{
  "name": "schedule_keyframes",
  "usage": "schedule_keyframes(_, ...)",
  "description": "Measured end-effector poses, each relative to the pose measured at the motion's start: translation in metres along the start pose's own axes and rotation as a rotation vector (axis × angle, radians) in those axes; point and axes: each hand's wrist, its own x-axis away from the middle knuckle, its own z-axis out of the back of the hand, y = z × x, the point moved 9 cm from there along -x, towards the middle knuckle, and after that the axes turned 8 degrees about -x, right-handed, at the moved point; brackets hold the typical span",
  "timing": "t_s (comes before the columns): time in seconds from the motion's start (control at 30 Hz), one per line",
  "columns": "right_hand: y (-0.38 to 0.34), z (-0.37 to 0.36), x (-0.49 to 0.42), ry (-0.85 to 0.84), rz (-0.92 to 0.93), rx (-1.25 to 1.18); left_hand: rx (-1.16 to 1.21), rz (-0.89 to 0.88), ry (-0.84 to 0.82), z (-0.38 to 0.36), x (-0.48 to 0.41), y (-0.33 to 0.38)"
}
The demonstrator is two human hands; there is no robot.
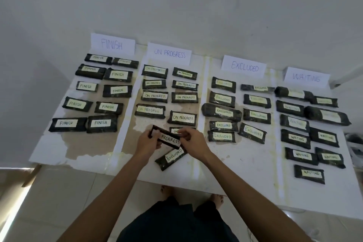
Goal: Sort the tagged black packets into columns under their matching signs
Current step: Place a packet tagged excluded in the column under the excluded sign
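Both my hands hold one black packet tagged ON PROGRESS [168, 139] above the white board [245, 167]. My left hand [146, 144] grips its left end, my right hand [193, 140] pinches its right end. Beneath it another ON PROGRESS packet [176, 130] is partly hidden, and a packet tagged EXCLUDED [171, 157] lies slanted near my wrists. Signs stand at the back: FINISH [112, 43], ON PROGRESS [169, 53], EXCLUDED [244, 65], WAITING [306, 77]. Several matching packets lie in double columns under each sign.
The board lies low on a tiled floor against a white wall. My bare feet [216, 199] stand at its front edge. Bare board shows at the front left [59, 149] and front middle. Some clutter sits off the right edge [356, 143].
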Motion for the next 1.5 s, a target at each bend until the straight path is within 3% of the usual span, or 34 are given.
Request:
schedule_keyframes(0.13,-0.014,-0.023,-0.037,0.0,0.018,0.041,-0.027,0.027,0.126,0.031,-0.025,-0.003)
schedule_keyframes(0.23,-0.017,-0.042,-0.064,-0.048,0.012,0.132,-0.195,-0.012,0.196,0.05,-0.041,0.001)
schedule_keyframes(0.57,-0.017,-0.08,-0.098,-0.186,0.134,0.416,-0.413,-0.19,0.137,0.068,-0.064,0.001)
schedule_keyframes(0.77,-0.022,-0.079,-0.095,-0.192,0.222,0.472,-0.626,-0.201,0.154,0.07,-0.066,-0.006)
schedule_keyframes(0.93,-0.031,-0.054,-0.07,-0.19,0.297,0.414,-0.766,-0.532,0.149,0.052,-0.028,0.017)
schedule_keyframes(1.03,-0.013,-0.056,-0.04,-0.391,0.271,0.505,-0.805,-0.64,0.098,0.032,-0.007,0.012)
schedule_keyframes(1.17,0.017,-0.075,-0.003,-0.597,0.391,0.854,-0.808,-0.601,0.026,0.01,0.014,-0.014)
schedule_keyframes(1.23,0.027,-0.078,0.001,-0.58,0.399,0.952,-0.815,-0.6,0.018,0.004,0.022,-0.022)
schedule_keyframes(1.5,0.028,-0.049,0.017,-0.418,0.463,0.928,-0.77,-0.751,0.097,-0.022,0.055,0.009)
